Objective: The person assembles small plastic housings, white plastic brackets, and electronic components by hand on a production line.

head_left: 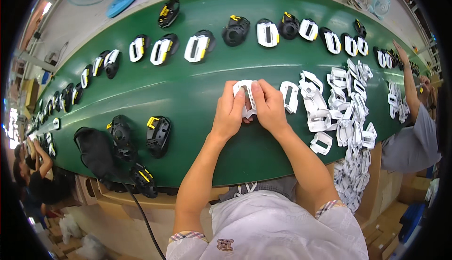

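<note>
Over the middle of the green table, my left hand (229,112) and my right hand (272,108) grip a white plastic frame (244,87) between them. Its long slot shows between my thumbs, which press on its upper face. The fingers underneath are mostly hidden. Just right of my right hand lies a similar white frame (292,101). Beyond that, a heap of loose white frames (346,112) spreads down to the table's near edge.
Black housings with white frames (197,47) line the green belt (235,60). Black housings with yellow parts (158,136) lie left, beside a black corded object (95,149). A blue fan (121,1) stands behind. Co-workers' arms (407,79) reach in at both sides.
</note>
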Demonstrator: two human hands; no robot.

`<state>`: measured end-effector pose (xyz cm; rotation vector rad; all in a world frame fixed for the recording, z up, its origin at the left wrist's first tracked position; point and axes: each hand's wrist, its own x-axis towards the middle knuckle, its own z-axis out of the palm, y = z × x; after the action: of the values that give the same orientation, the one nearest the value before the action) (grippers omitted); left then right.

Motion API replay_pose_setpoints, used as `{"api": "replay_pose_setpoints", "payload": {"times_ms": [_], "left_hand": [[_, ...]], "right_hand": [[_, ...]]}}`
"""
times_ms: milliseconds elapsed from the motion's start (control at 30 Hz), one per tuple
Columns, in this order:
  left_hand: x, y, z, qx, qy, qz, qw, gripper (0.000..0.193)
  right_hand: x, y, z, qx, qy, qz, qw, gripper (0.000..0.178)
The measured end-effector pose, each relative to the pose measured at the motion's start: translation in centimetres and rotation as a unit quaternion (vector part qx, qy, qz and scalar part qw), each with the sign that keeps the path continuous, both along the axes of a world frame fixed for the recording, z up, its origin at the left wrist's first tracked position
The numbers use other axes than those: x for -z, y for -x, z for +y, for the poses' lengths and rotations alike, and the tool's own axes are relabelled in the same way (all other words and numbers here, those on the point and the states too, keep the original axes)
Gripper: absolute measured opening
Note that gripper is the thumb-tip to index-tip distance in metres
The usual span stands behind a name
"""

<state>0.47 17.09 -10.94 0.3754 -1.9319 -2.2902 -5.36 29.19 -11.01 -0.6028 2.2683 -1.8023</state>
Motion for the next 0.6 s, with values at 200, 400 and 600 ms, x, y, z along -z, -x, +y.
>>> {"api": "replay_pose_setpoints", "payload": {"times_ms": [200,400,600], "left_hand": [[1.8,0.6,0.4,-0.006,0.151,0.092,0.984,0.029],[1.5,0.5,1.9,-0.066,0.069,0.07,0.993,0.031],[1.7,0.3,2.0,-0.1,0.167,0.07,0.978,0.034]], "right_hand": [[0.3,0.6,0.9,-0.07,0.098,-0.11,0.987,0.026],[0.1,-1.4,-0.2,0.022,-0.011,0.103,0.994,0.022],[0.3,-1.5,-0.3,0.052,-0.032,0.132,0.989,0.024]]}}
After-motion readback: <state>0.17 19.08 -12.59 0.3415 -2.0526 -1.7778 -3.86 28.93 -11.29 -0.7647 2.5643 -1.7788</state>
